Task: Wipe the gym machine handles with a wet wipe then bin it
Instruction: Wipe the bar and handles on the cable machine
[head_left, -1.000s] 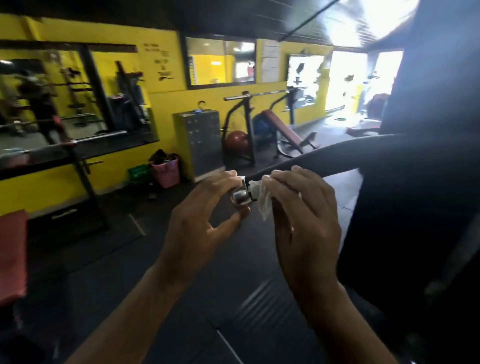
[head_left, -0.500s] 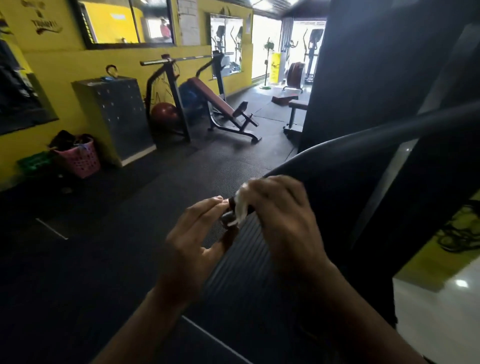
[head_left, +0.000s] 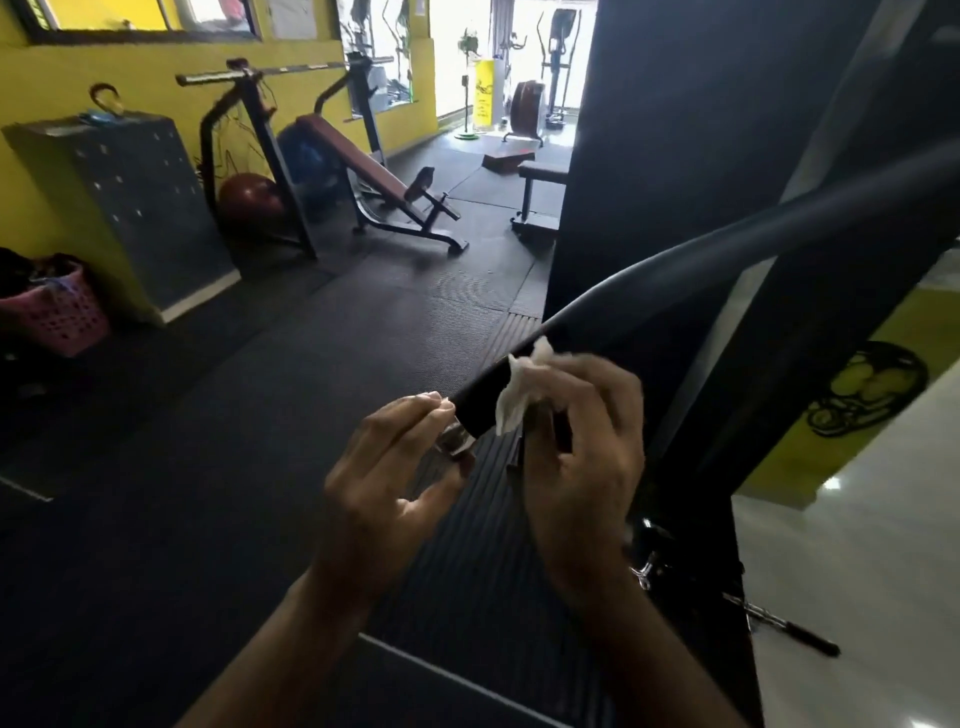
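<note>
Two bare forearms (uncovered as far as the view reaches) show below the black machine handle (head_left: 649, 291). The left hand (head_left: 384, 483), at the handle's capped end, shows short, trimmed fingernails; the right hand (head_left: 587, 457), further along the handle, shows bare knuckles and wrist.

Your right hand (head_left: 582, 467) curls over wet wipe (head_left: 514, 397) and covers most of it; only crumpled corner shows on handle (head_left: 675, 270). Right fingers motion-blurred. Your left hand (head_left: 384, 483) fingertips pinch metal end cap (head_left: 457, 441), hiding part. Handle runs off right edge. Pink basket (head_left: 57, 312) cut by left edge, contents unclear.
</note>
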